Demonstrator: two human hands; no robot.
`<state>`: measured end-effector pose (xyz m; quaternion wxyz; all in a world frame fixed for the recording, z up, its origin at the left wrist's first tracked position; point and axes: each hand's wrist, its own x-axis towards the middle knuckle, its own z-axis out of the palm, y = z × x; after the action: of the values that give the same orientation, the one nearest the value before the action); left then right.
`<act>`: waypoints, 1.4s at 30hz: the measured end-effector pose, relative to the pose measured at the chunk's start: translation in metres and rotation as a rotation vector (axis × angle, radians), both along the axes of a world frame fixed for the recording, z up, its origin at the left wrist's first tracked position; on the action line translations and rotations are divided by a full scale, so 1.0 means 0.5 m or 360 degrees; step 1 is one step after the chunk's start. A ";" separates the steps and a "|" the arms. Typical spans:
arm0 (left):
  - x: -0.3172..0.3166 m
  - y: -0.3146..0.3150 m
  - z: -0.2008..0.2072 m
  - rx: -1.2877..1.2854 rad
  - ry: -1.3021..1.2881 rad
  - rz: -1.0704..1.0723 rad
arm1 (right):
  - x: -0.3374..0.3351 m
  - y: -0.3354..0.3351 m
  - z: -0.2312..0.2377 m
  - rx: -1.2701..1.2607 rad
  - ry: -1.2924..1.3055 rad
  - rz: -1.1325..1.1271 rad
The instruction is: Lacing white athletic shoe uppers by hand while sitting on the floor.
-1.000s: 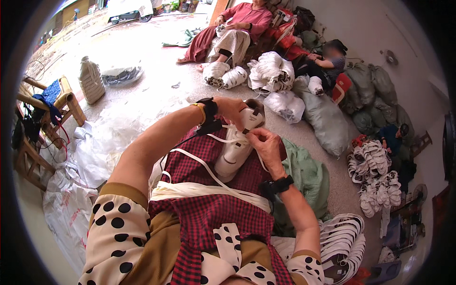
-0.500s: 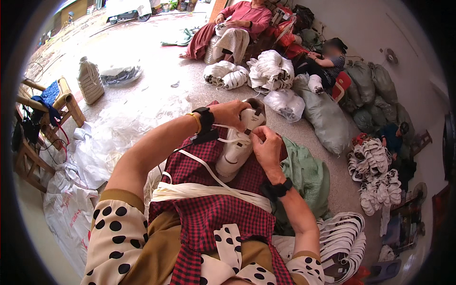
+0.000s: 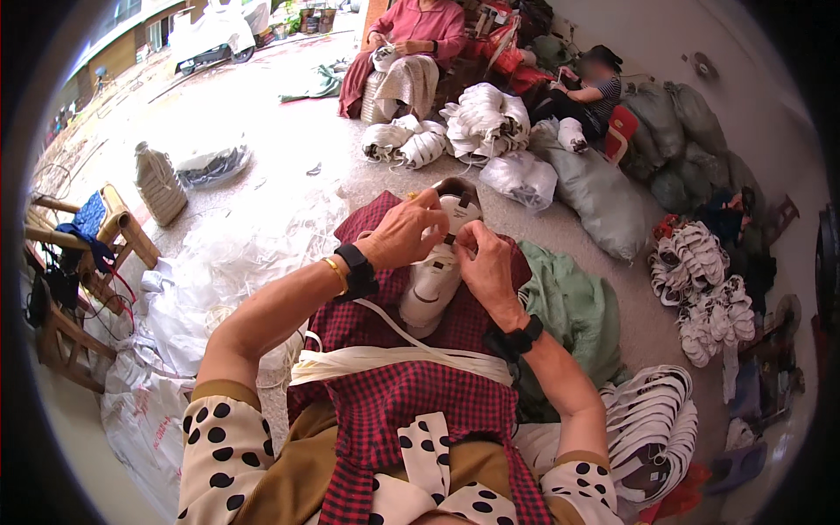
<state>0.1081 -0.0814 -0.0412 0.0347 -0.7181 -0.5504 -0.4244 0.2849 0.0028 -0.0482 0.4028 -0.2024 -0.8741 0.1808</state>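
A white shoe (image 3: 430, 293) lies on the red-and-black checked apron over my lap, its toe toward me and its dark-lined opening away from me. Over the left side of its tongue (image 3: 460, 210), my left hand (image 3: 404, 231) is closed with curled fingers; what they hold is hidden. My right hand (image 3: 486, 269) pinches at the lacing on the shoe's right side, thumb and fingertips together on a white shoelace that barely shows. Across my lap runs a bundle of flat white laces (image 3: 398, 364), with one strand reaching up beside the shoe.
White plastic sheeting (image 3: 236, 262) spreads on the left, near a bamboo chair (image 3: 131, 223). Green cloth (image 3: 569, 306) and a stack of white shoe pieces (image 3: 652, 429) are at my right. Ahead are shoe bundles (image 3: 490, 122), a full sack (image 3: 599, 210) and two seated people.
My left hand has let go of the shoe's tongue and shifted left and slightly toward me, fingers curled. My right hand stays at the lacing. The whole view has tilted slightly.
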 end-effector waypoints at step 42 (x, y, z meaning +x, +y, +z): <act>-0.082 -0.079 -0.026 0.0010 0.0125 0.0635 | 0.112 0.033 -0.005 0.0113 -0.0222 0.0075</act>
<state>0.0673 -0.1207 -0.0540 0.1417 -0.6108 -0.6787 -0.3824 0.3409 0.0193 -0.0507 0.3433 -0.1795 -0.9105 0.1447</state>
